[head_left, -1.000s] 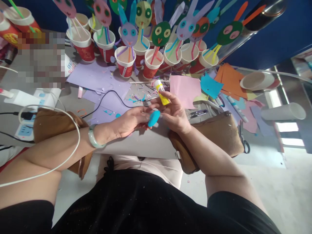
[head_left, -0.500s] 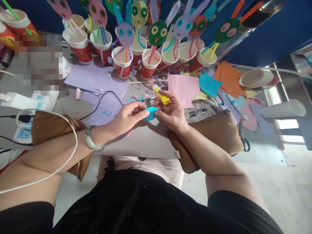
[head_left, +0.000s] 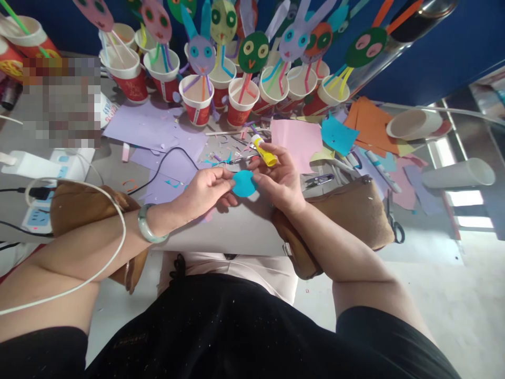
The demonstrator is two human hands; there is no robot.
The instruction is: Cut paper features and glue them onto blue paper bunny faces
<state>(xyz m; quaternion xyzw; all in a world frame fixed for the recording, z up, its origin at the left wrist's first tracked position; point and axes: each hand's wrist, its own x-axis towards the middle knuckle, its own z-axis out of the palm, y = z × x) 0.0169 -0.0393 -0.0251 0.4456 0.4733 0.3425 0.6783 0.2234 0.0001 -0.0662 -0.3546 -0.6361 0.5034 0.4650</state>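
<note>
A round blue paper piece (head_left: 244,183) is held over the table between my two hands. My left hand (head_left: 211,187) pinches its left edge between thumb and fingers. The thumb and fingers of my right hand (head_left: 280,181) are at its right edge. Tucked in the upper fingers of that same hand is a yellow and white glue stick (head_left: 264,151), tilted. Below my hands is the grey tabletop (head_left: 221,231). Small paper scraps (head_left: 224,158) lie just beyond my fingers.
Red paper cups (head_left: 242,100) holding straw-legged paper figures stand along the back. Brown pouches (head_left: 347,218) lie at both sides, scissors (head_left: 396,226) at the right. A white cable (head_left: 122,231) loops across my left forearm. Pink paper (head_left: 295,142) lies beyond my right hand.
The blue circle has tilted to show more of its face. My left thumb has slid back toward its edge. The glue stick has shifted slightly right and up.
</note>
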